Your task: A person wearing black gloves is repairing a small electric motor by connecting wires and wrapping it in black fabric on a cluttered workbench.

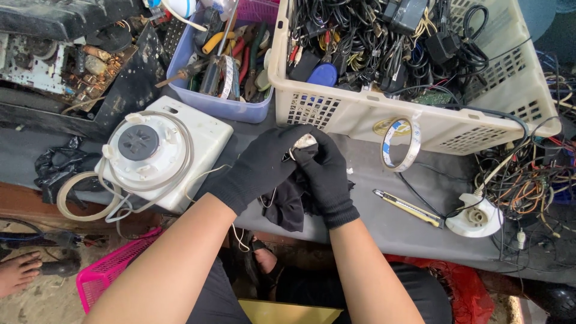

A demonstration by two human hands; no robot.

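Both black-gloved hands, left hand [264,165] and right hand [327,174], pinch together a small whitish part [305,141], mostly hidden by fingers; black cloth [285,207] hangs beneath. At one o'clock, a cream plastic basket [420,129] bears a round gold sticker [384,127].

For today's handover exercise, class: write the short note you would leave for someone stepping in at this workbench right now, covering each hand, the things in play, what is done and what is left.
Left hand: black glove, closed around a small whitish part with a thin white wire trailing down.
Right hand: black glove, fingers pinching the same part; a black cloth hangs beneath both hands.
Nearby: white appliance base lies to the left, yellow utility knife and tape roll to the right.
Done: part is lifted off the table.
Left: it remains in hand, wire attached; the knife lies untouched.
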